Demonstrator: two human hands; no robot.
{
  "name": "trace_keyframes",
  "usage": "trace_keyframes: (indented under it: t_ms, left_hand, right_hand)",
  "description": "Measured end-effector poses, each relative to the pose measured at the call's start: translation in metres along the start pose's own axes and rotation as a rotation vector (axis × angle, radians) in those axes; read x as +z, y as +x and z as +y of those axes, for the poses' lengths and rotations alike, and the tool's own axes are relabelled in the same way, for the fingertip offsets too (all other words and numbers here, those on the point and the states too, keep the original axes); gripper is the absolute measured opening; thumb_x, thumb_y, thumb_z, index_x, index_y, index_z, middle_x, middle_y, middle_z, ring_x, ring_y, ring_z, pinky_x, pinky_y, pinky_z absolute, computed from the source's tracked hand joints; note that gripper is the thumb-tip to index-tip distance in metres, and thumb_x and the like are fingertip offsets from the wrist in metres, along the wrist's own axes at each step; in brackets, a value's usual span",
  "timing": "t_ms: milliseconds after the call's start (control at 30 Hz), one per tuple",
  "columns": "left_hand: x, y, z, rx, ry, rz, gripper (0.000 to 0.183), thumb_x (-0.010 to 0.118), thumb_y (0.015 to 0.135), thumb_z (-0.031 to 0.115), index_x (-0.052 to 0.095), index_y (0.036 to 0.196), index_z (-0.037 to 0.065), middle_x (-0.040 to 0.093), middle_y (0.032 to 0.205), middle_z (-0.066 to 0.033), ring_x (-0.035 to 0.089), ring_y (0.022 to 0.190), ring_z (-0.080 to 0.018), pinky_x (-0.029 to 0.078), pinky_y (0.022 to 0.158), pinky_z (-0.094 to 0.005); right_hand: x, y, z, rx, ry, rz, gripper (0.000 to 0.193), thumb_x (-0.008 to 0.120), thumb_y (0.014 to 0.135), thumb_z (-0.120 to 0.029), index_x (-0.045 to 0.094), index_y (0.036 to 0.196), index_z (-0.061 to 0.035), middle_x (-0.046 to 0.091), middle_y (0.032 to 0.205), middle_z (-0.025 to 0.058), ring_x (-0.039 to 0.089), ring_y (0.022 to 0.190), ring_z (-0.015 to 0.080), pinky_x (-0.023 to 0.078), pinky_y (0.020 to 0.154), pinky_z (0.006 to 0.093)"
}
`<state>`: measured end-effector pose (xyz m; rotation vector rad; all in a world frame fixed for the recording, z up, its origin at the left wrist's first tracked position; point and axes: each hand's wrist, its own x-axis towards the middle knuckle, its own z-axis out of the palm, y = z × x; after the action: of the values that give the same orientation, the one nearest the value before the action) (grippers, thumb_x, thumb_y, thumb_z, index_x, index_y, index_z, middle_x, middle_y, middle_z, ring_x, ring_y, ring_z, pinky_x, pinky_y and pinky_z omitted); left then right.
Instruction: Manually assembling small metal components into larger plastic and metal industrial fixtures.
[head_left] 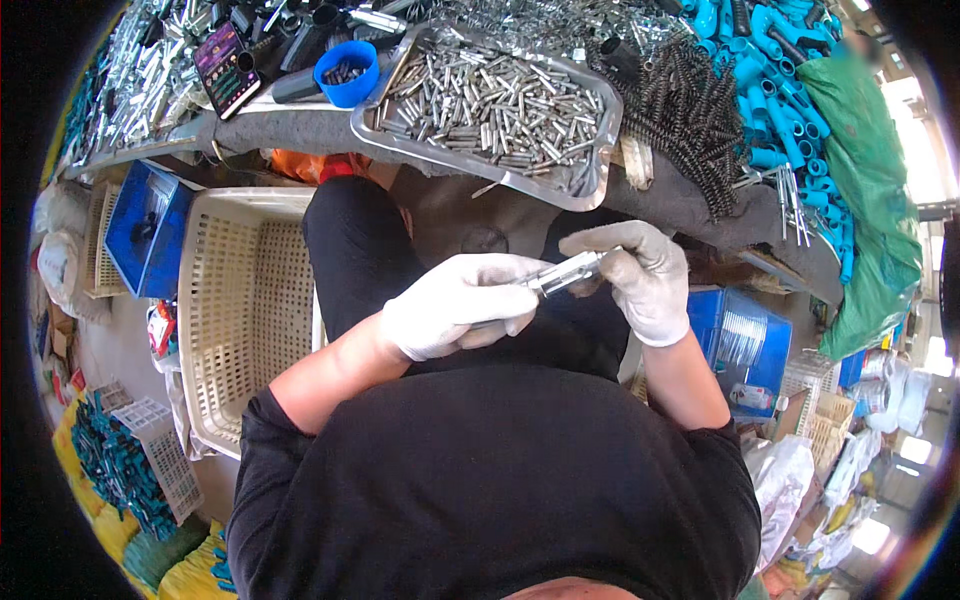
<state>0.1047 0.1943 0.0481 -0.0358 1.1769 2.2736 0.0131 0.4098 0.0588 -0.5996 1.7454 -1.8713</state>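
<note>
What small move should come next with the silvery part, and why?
Perhaps a gentle twist or push by the right hand, since it is at one end of the silvery part while the left hand grips the other, steadying it.

Table (310, 128): long, bowed by the lens, edge draped in grey cloth (245, 143). Floor (125, 348): pale grey at far left, darker in the shade beneath the table. Window-like opening (907, 118), right side: white with glare, details washed out. Green sheet (862, 190): draped at the table's right end. Yellow sacks (190, 578): lower left corner. Light: bright, strongest at right.
</note>
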Motion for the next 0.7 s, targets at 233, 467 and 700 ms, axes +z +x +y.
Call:
trace_keyframes:
  t_ms: [233, 467, 700]
  left_hand:
    - [-0.011, -0.005, -0.009, 0.043, -0.126, 0.055, 0.049, 0.059, 0.094, 0.028, 0.050, 0.131, -0.003, 0.049, 0.071, 0.0025, 0.034, 0.048, -0.0014, 0.023, 0.043, -0.0174]
    - [-0.024, -0.017, -0.008, 0.076, -0.182, 0.119, 0.045, 0.059, 0.094, 0.024, 0.051, 0.132, -0.001, 0.047, 0.071, 0.0037, 0.035, 0.050, -0.0013, 0.025, 0.043, -0.0173]
    - [-0.037, -0.033, -0.004, 0.069, -0.212, 0.090, 0.049, 0.059, 0.094, 0.025, 0.049, 0.134, 0.000, 0.048, 0.071, 0.0020, 0.037, 0.049, -0.0019, 0.025, 0.042, -0.0178]
  right_hand:
    - [0.026, 0.014, 0.018, 0.106, 0.154, 0.117, 0.049, 0.064, 0.091, -0.036, 0.061, 0.110, 0.0093, 0.069, 0.101, 0.0233, 0.069, 0.071, 0.0213, 0.057, 0.058, 0.0281]
    - [0.033, 0.033, 0.019, 0.179, 0.195, 0.010, 0.042, 0.063, 0.092, -0.030, 0.063, 0.110, 0.0077, 0.069, 0.104, 0.0198, 0.070, 0.079, 0.0215, 0.057, 0.064, 0.0278]
    - [0.049, 0.051, -0.025, 0.309, -0.011, -0.069, 0.036, 0.064, 0.091, -0.030, 0.066, 0.107, 0.0023, 0.071, 0.099, 0.0142, 0.070, 0.080, 0.0188, 0.056, 0.065, 0.0285]
